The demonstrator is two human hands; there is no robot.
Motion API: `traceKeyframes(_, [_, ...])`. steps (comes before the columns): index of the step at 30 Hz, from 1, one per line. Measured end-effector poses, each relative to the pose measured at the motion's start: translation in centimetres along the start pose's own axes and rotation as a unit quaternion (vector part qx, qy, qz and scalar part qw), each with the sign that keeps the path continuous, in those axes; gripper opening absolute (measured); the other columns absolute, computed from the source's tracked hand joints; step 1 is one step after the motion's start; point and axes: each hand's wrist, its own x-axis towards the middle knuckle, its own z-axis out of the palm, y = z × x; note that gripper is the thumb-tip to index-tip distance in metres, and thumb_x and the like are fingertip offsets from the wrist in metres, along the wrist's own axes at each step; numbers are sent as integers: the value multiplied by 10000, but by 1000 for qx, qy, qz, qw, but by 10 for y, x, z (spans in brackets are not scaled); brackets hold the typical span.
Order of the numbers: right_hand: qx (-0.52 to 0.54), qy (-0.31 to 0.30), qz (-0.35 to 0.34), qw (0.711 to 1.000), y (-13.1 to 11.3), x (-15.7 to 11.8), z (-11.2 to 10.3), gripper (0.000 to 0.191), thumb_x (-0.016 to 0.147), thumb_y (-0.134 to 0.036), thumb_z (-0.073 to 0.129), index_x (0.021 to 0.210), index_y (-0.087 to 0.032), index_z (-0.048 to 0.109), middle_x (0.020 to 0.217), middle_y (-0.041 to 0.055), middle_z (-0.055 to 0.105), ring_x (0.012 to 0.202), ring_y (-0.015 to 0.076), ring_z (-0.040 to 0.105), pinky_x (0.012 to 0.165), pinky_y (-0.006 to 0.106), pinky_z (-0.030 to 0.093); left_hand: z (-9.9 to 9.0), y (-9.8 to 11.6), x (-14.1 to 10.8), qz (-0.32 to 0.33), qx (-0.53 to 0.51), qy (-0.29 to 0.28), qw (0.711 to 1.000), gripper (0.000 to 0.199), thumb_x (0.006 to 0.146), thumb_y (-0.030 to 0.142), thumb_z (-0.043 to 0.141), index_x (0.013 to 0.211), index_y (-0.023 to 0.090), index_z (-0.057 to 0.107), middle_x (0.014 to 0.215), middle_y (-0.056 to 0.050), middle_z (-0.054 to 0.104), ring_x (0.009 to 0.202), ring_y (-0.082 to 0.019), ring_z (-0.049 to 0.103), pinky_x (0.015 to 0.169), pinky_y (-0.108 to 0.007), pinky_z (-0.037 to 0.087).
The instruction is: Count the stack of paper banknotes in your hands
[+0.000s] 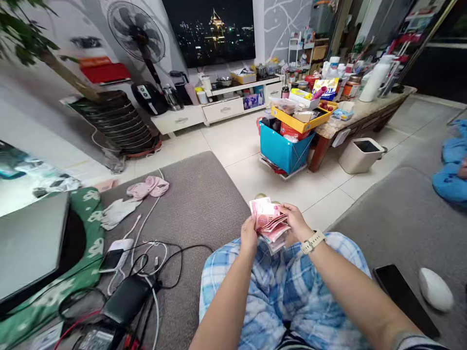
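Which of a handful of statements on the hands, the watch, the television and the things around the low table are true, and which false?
1. Both the left hand and the right hand hold the pink banknotes. True.
2. The watch is on the left wrist. False: it is on the right wrist.
3. The white mouse lies to the right of the black phone. True.
4. The television screen is blank. False: it shows a lit building at night.
5. The waste bin stands on the floor by the low table. True.
6. The yellow tray lies on the floor. False: it sits on top of the blue box.
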Motion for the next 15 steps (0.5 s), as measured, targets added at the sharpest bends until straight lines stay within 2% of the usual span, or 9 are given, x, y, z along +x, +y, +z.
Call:
traceKeyframes(8, [11,4,11,1000,-5,-1,2,218,616,-345,726,625,-165,603,563,-31,551,532,113,489,550,252,346,1,-1,1,15,8,24,1000,311,763,361,518,813,120,707,871,-81,699,818,-198,606,797,-303,428])
traceKeyframes(15, [-9,5,-1,1000,-3,0,0,223,633,-366,709,650,-168,607,580,-24,563,540,121,493,577,265,358,4,1,0,-16,-55,17,998,303,733,387,554,794,124,691,823,-66,701,762,-192,613,752,-300,449])
